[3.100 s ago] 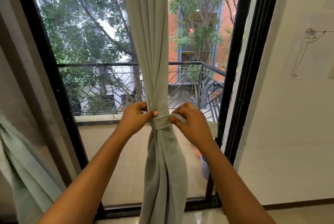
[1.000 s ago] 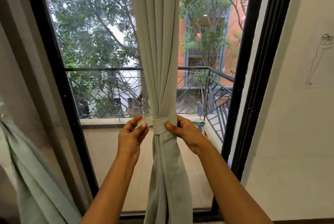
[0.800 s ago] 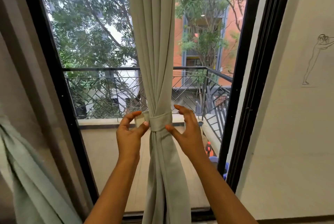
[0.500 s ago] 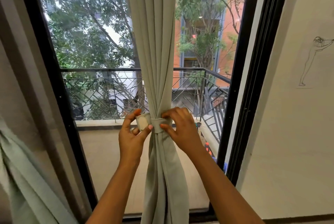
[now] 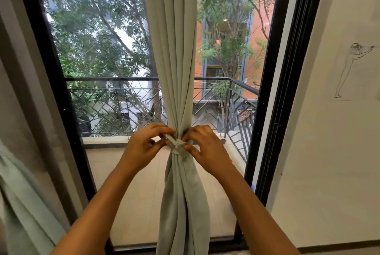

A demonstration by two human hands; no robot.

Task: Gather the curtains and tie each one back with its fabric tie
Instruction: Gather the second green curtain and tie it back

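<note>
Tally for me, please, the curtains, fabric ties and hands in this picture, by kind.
Pale grey-green fabric curtains: 2, middle curtain and left-edge curtain
Fabric tie band, same grey-green: 1
Bare hands: 2, left hand and right hand, both pinching the band
Total: 5

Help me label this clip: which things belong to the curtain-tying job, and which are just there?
Job: centre curtain, fabric tie pinched by left hand and right hand, second curtain at far left.
Just there: balcony railing, black window frame, wall sketch.
</note>
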